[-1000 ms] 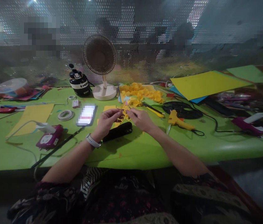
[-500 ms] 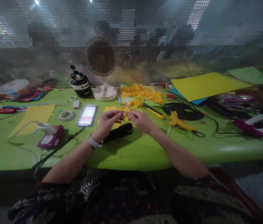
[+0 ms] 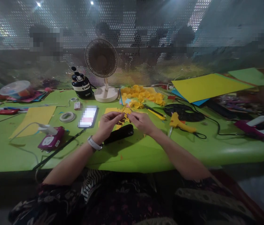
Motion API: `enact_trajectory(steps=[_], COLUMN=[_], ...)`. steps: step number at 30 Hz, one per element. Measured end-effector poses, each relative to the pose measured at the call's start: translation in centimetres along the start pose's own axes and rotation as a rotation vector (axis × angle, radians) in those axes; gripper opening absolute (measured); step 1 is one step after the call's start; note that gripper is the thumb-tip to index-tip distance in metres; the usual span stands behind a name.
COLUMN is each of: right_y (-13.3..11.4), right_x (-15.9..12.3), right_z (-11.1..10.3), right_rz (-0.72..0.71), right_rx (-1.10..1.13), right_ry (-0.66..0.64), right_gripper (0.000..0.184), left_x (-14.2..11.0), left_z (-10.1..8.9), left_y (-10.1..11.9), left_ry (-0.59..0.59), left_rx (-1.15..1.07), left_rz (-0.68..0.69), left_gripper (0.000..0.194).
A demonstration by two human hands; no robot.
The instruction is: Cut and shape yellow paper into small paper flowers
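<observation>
Green tabletop (image 3: 146, 156), two hands (image 3: 108, 124) (image 3: 142, 122) over yellow paper (image 3: 110, 110), one glue gun (image 3: 181, 124)

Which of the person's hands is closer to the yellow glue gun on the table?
Right. The right hand is to the left of the yellow glue gun, apart from it; the left hand is farther left, beyond the right hand.
</observation>
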State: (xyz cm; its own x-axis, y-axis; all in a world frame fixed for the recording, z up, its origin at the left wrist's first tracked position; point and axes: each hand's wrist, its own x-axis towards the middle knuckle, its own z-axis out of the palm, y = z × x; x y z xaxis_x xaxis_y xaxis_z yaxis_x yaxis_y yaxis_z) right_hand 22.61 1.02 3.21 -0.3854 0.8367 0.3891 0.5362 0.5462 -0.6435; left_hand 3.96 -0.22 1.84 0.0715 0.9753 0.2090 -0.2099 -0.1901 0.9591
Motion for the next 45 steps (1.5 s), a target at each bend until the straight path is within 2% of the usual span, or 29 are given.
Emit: enact_trajectory(steps=[9, 24, 26, 30, 33, 37, 45], right_y=[0.4, 0.2, 0.2, 0.2, 0.3, 0.5, 0.5], right_x=[0.1, 0.2, 0.0, -0.2, -0.2, -0.1, 0.0], right_z=[-0.1, -0.1, 0.3, 1.1, 1.5, 1.3, 0.8], right_rz=[-0.047, 0.024, -0.005, -0.149, -0.225, -0.213, -0.145], right_rx=[0.044, 0.099, 0.045, 0.018, 0.024, 0.052, 0.073], right_ry=[-0.016, -0.136, -0.1, 0.062, 0.099, 0.086, 0.074], right_gripper=[0.047, 0.048, 0.044, 0.031, 0.027, 0.03, 0.033], left_x=[0.0, 0.0, 0.1, 0.3, 0.4, 0.4, 0.2], left_z=[-0.1, -0.2, -0.1, 0.0, 0.1, 0.1, 0.2], left_y=[-0.2, -0.4, -0.3, -0.2, -0.2, -0.3, -0.1], left_ry=[-0.023, -0.058, -0.024, 0.081, 0.116, 0.139, 0.113], left_rx=[-0.008, -0.038, -0.062, -0.081, -0.079, -0.089, -0.07], left_rz=[0.021, 0.049, 0.066, 0.087, 0.089, 0.067, 0.025], left_gripper=[0.03, 0.025, 0.027, 0.032, 0.033, 0.034, 0.036])
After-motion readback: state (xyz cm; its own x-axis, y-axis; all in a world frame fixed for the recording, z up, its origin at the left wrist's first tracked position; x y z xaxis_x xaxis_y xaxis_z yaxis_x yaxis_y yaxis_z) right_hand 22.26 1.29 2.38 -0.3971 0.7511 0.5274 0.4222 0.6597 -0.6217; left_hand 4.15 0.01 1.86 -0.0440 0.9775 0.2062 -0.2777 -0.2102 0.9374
